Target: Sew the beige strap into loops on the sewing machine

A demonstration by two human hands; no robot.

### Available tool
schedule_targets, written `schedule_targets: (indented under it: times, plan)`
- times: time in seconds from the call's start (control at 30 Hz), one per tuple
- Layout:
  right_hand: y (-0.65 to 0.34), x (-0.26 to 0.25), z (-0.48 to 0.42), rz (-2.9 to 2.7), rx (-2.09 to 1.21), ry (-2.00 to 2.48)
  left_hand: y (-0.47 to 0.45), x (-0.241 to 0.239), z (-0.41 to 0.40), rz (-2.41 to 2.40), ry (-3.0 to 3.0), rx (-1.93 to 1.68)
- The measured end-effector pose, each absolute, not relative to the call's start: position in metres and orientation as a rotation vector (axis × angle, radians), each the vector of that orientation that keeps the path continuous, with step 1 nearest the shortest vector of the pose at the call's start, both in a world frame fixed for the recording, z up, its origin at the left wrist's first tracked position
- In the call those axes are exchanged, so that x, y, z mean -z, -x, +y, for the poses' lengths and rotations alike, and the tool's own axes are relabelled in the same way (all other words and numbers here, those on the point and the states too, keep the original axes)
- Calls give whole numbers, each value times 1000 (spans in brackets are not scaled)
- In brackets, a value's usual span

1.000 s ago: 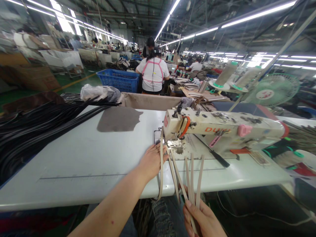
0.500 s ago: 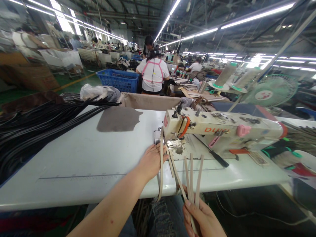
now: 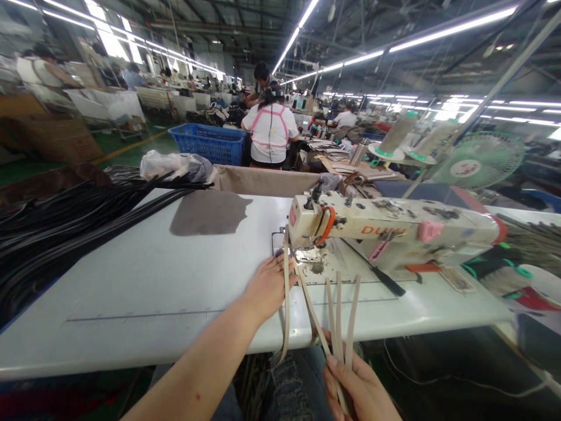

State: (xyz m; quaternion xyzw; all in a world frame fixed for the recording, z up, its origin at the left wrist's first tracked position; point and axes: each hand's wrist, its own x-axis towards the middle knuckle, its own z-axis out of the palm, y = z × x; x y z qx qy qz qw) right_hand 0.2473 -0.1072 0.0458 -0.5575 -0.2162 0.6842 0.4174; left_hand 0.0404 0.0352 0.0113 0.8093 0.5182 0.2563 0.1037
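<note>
The room is a large factory hall with a dark roof of beams and long white tube lights (image 3: 451,28) running far back. The floor (image 3: 131,146) is green with a yellow line. A wide white table (image 3: 144,286) stands in front. Behind it is a blue plastic basket (image 3: 208,143), and a person in a white shirt (image 3: 270,130) sits with the back turned. A green fan (image 3: 480,159) stands at the right. More tables and workers are far behind, blurred.
</note>
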Motion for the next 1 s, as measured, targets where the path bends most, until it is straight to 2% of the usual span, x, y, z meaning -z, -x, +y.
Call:
schedule_targets:
  times: [0.57,1.0]
  plan:
    - [-250,-29,-96,-601,-1794,1406,-39,-1,39,1551,-2433,-730]
    - [-232,-51,-82,-622,-1768,1327,-38,-2,38,1512,-2434,-779]
